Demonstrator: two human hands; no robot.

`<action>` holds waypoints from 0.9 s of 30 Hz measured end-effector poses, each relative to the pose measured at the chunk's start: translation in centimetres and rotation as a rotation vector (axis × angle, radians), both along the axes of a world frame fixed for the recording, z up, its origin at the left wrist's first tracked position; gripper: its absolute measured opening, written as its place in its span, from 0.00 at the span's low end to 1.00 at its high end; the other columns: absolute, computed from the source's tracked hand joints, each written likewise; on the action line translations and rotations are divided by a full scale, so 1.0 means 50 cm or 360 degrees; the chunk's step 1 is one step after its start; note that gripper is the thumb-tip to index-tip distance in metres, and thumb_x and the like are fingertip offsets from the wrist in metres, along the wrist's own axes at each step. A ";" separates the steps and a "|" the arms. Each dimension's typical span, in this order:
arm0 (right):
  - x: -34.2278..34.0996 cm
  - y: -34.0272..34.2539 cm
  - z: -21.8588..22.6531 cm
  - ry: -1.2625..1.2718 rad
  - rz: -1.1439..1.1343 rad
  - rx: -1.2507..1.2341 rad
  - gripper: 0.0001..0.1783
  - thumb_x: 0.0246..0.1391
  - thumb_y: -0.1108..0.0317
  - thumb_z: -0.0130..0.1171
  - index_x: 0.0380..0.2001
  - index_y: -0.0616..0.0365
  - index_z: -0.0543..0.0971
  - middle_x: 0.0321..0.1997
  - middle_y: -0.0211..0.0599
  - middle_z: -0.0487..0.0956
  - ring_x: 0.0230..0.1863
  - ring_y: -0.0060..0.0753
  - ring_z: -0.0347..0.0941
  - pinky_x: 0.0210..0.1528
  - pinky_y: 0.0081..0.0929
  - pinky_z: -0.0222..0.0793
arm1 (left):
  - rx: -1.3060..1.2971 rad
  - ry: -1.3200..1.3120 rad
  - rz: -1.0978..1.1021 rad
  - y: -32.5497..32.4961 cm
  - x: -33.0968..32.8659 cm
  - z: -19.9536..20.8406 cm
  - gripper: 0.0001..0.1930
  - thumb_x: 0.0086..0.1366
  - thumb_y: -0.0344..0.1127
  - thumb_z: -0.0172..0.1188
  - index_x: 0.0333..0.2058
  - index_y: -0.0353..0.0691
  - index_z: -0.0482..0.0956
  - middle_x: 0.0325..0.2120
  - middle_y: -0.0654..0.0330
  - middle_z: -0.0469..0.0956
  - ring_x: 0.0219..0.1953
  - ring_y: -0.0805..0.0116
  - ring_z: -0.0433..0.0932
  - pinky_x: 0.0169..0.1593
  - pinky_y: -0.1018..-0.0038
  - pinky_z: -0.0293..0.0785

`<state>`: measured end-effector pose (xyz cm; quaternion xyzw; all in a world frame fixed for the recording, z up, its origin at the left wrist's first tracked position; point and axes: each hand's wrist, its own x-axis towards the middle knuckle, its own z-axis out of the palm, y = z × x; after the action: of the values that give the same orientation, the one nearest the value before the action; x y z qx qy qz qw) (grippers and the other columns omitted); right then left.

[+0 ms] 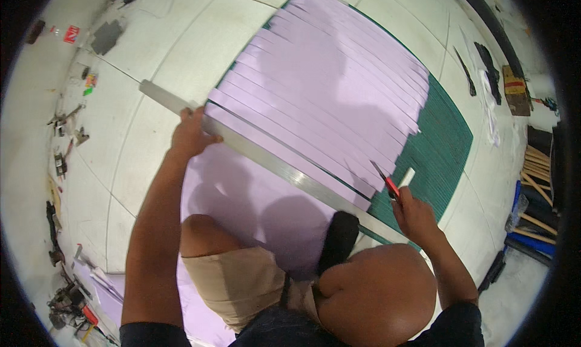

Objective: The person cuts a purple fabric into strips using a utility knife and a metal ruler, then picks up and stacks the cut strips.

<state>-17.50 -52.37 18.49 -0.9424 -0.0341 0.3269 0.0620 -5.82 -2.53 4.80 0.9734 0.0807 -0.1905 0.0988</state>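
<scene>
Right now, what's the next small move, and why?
Probably bring the red cutter to the far edge of the metal straightedge: the left hand holds it across the lilac sheet, but the right hand has the blade clear of it.

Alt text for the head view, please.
A left hand holds a long metal straightedge across a lilac sheet, while the right hand holds a red-handled knife. Beyond the straightedge, lilac strips lie side by side on a green mat.

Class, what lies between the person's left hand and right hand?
Head view: a metal straightedge across the lilac sheet, plus some green mat nearer the right hand.
</scene>
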 end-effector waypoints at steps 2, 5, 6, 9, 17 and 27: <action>0.039 0.062 -0.038 -0.0048 0.0038 0.0153 0.13 0.65 0.60 0.50 0.43 0.57 0.65 0.30 0.53 0.80 0.33 0.60 0.79 0.33 0.56 0.72 | -0.0054 0.0013 0.0030 -0.007 0.011 0.021 0.51 0.44 0.48 0.80 0.64 0.43 0.61 0.62 0.38 0.58 0.56 0.40 0.74 0.57 0.58 0.75; 0.080 0.194 -0.098 0.0026 0.0175 0.0443 0.14 0.65 0.59 0.50 0.44 0.57 0.65 0.32 0.52 0.80 0.34 0.60 0.79 0.35 0.54 0.72 | -0.0169 0.0012 0.0072 -0.010 0.007 0.029 0.51 0.42 0.47 0.81 0.63 0.44 0.61 0.60 0.39 0.61 0.57 0.40 0.72 0.57 0.57 0.75; 0.090 0.246 -0.121 0.0057 0.0224 0.0511 0.14 0.65 0.59 0.50 0.45 0.57 0.65 0.32 0.52 0.80 0.34 0.60 0.78 0.36 0.52 0.72 | -0.0199 0.0016 0.0097 -0.007 0.003 0.029 0.50 0.42 0.47 0.81 0.62 0.44 0.61 0.59 0.40 0.62 0.56 0.40 0.73 0.57 0.57 0.75; 0.127 0.382 -0.159 0.0032 0.0394 0.0659 0.15 0.65 0.59 0.47 0.45 0.60 0.65 0.32 0.52 0.80 0.33 0.59 0.78 0.34 0.53 0.72 | -0.0271 -0.0035 0.0113 0.001 -0.004 0.030 0.48 0.43 0.46 0.80 0.61 0.46 0.61 0.58 0.40 0.62 0.52 0.40 0.75 0.54 0.57 0.77; 0.197 0.565 -0.255 -0.0224 0.0514 0.0772 0.15 0.61 0.65 0.48 0.46 0.63 0.67 0.32 0.51 0.80 0.30 0.56 0.79 0.31 0.52 0.74 | -0.0044 0.0080 -0.0027 -0.015 0.010 0.036 0.45 0.44 0.45 0.79 0.61 0.57 0.63 0.59 0.38 0.60 0.47 0.41 0.80 0.50 0.59 0.79; 0.247 0.619 -0.253 -0.0175 0.0480 0.0761 0.12 0.58 0.69 0.50 0.43 0.64 0.70 0.34 0.50 0.82 0.35 0.51 0.82 0.35 0.45 0.77 | 0.0018 0.0125 -0.0035 -0.023 0.019 0.052 0.48 0.44 0.48 0.79 0.63 0.60 0.64 0.61 0.36 0.59 0.49 0.42 0.80 0.51 0.59 0.79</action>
<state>-5.14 -21.43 5.86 -0.9017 -0.2532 0.2634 0.2311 -4.87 -3.66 7.39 0.9665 0.0749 -0.2293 0.0880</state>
